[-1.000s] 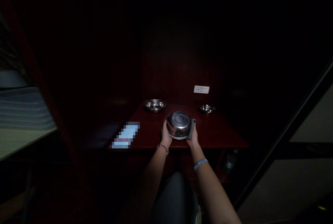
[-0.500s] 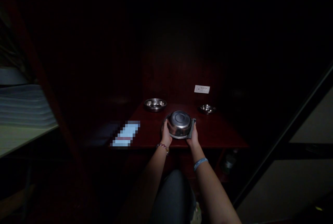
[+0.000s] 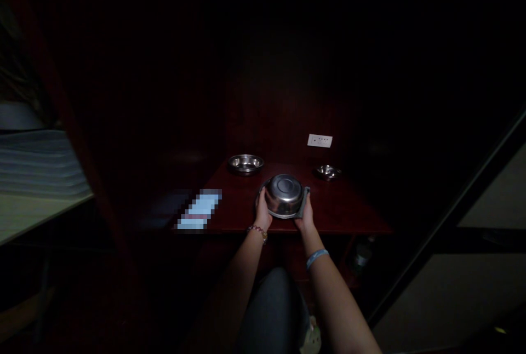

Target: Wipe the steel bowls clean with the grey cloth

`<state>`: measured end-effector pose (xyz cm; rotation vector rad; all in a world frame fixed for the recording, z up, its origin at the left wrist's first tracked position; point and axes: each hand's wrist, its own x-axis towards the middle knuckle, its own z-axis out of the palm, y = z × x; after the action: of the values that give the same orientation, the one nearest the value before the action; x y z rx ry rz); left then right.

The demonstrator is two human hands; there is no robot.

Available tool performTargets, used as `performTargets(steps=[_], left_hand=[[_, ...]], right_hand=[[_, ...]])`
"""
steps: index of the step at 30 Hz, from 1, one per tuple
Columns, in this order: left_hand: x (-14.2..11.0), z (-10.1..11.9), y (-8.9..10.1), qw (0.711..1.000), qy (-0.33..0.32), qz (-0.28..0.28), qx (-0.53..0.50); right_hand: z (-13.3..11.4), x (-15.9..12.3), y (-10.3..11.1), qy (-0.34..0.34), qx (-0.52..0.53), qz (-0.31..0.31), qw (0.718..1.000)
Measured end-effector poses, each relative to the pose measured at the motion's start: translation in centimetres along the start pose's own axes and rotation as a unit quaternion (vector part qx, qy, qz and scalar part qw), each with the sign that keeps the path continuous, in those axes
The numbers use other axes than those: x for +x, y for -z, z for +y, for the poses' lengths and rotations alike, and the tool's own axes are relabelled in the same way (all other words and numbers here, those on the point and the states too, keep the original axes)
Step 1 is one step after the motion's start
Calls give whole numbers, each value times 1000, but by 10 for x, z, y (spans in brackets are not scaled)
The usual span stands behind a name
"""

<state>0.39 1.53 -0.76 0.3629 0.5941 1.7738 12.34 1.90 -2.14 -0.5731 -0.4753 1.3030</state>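
Between my two hands is a shiny metal bowl [image 3: 284, 192], turned upside down with its round base facing up. My left hand [image 3: 263, 212] grips its left side, the thumb along the wall. At the right side, my right hand [image 3: 306, 216] presses a grey cloth [image 3: 303, 203] against the bowl. The fingers under the rim are hidden. Behind the held bowl, a wide shallow metal bowl [image 3: 245, 164] stands upright on the dark red shelf [image 3: 349, 214] to the left, and a smaller metal bowl [image 3: 327, 172] to the right.
A white socket plate [image 3: 320, 141] is on the back panel. A blurred-out bright rectangle [image 3: 201, 209] lies at the shelf's left front. Stacked pale trays [image 3: 36, 162] stand on a light surface at far left. A bottle [image 3: 362, 255] sits below the shelf at right.
My hands, the bowl and the cloth keep nearly the same place. The surroundings shift only slightly with the camera.
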Motion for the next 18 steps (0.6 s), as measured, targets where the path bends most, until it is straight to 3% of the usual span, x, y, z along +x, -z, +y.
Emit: performTargets(steps=[11,18], left_hand=[[1,0,1,1000,4,-9,-2],[0,1,0,1000,8,6,0]], right_hand=[[-4,-8,-7,-4,-5,-9,1000],[-5,-8,-8,-14,9,26,1000]])
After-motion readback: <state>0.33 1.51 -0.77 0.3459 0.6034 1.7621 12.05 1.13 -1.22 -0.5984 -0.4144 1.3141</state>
